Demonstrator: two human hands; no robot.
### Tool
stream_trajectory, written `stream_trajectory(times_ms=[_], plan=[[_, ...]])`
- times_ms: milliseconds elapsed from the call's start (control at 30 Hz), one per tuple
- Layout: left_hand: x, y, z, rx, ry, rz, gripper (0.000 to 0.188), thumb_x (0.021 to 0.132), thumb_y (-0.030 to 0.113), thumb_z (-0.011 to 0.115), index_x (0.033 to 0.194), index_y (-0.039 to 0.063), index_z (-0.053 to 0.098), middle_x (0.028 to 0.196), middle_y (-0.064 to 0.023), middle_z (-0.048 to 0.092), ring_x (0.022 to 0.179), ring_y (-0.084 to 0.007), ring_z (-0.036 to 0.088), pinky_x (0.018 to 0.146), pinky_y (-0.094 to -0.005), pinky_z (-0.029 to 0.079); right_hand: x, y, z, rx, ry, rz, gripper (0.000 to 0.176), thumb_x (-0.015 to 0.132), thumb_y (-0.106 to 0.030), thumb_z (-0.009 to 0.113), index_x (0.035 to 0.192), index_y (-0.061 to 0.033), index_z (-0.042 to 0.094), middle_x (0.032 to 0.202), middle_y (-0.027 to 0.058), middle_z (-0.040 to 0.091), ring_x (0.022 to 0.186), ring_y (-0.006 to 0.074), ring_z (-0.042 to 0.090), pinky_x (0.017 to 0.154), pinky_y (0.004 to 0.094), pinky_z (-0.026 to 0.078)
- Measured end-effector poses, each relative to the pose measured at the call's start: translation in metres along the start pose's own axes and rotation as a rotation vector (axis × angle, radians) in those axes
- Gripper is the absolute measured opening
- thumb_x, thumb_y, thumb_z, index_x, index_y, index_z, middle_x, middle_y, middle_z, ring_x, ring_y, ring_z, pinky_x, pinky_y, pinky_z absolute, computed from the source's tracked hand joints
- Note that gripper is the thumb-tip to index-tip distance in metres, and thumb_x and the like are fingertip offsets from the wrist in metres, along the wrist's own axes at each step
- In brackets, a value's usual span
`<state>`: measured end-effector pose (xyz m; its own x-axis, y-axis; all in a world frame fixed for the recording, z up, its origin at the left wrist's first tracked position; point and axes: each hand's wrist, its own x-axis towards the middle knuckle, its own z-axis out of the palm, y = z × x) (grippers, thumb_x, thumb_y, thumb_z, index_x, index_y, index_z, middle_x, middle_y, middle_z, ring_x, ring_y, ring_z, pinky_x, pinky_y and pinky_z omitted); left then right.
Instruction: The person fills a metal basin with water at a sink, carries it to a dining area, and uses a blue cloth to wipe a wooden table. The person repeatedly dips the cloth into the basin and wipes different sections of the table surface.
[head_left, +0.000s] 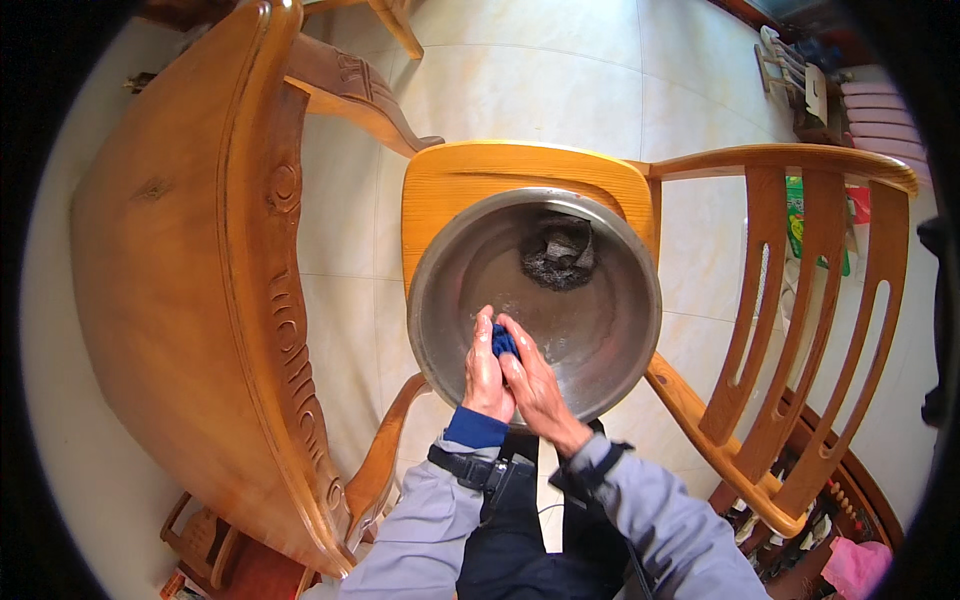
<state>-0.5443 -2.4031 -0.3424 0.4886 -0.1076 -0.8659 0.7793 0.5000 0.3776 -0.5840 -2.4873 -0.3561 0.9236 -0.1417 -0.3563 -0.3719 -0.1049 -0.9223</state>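
My left hand (486, 371) and my right hand (534, 382) press together around a wet, bunched blue cloth (504, 342), with only part of it showing between the fingers. Both hands are wet and sit over the near side of a round stainless steel basin (424, 300). Shallow, slightly cloudy water covers the basin's bottom. Against the far inner wall lies a soaked dark grey cloth (559, 255), crumpled and partly in the water. The basin rests on the seat of a wooden chair (465, 172).
A large wooden table (172, 300) with a carved edge stands at left. The chair's slatted back (765, 300) rises at right. Pink folded items (885, 116) are stacked at the far right; a pink plastic bag (859, 566) lies lower right. Pale floor tiles (525, 90) extend beyond the chair.
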Motion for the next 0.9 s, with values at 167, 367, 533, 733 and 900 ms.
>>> stream_trajectory(times_ms=[167, 367, 533, 733, 900], plan=[[-0.01, -0.008, -0.002, -0.146, -0.113, -0.073, 0.037, 0.107, 0.032, 0.045, 0.135, 0.009, 0.054, 0.134, -0.0041, 0.056, 0.127, -0.017, 0.049, 0.111, -0.0353, 0.037, 0.015, 0.029, -0.01, 0.162, 0.018, 0.034, 0.046, 0.103, -0.03, 0.043, 0.136, 0.0007, 0.054, 0.139, 0.023, 0.054, 0.131, 0.0354, 0.051, 0.11, 0.0403, 0.038], [-0.016, -0.007, 0.005, -0.05, -0.008, -0.07, 0.049, 0.106, 0.043, 0.044, 0.141, 0.009, 0.048, 0.139, -0.0072, 0.053, 0.127, -0.0211, 0.052, 0.109, -0.0367, 0.041, -0.008, 0.001, 0.001, 0.061, 0.025, 0.038, 0.049, 0.101, -0.024, 0.048, 0.144, -0.0016, 0.047, 0.152, 0.0155, 0.043, 0.144, 0.0279, 0.037, 0.118, 0.0355, 0.027], [-0.018, -0.001, 0.014, -0.032, -0.124, -0.124, 0.058, 0.106, 0.048, 0.039, 0.148, 0.009, 0.04, 0.147, -0.0077, 0.045, 0.139, -0.0189, 0.038, 0.117, -0.0366, 0.03, 0.032, -0.016, -0.01, 0.191, 0.226, 0.055, 0.048, 0.102, -0.033, 0.046, 0.134, 0.0023, 0.055, 0.138, 0.0218, 0.056, 0.13, 0.0343, 0.052, 0.111, 0.0373, 0.038], [-0.017, 0.007, 0.013, -0.033, -0.016, -0.08, 0.05, 0.106, 0.041, 0.046, 0.143, 0.009, 0.047, 0.144, -0.0072, 0.05, 0.133, -0.0203, 0.047, 0.112, -0.0394, 0.038, 0.008, -0.023, 0.001, -0.105, 0.122, -0.069, 0.049, 0.105, -0.032, 0.041, 0.137, 0.0035, 0.052, 0.142, 0.0224, 0.053, 0.135, 0.0358, 0.047, 0.114, 0.0407, 0.034], [-0.019, 0.002, 0.011, 0.071, -0.037, -0.003, 0.046, 0.106, 0.037, 0.044, 0.143, 0.009, 0.047, 0.143, -0.008, 0.05, 0.128, -0.0206, 0.05, 0.107, -0.0396, 0.042, 0.012, -0.009, -0.002, 0.098, 0.024, 0.103, 0.053, 0.105, -0.035, 0.038, 0.139, 0.0035, 0.049, 0.147, 0.0228, 0.048, 0.14, 0.037, 0.042, 0.117, 0.0423, 0.03]])
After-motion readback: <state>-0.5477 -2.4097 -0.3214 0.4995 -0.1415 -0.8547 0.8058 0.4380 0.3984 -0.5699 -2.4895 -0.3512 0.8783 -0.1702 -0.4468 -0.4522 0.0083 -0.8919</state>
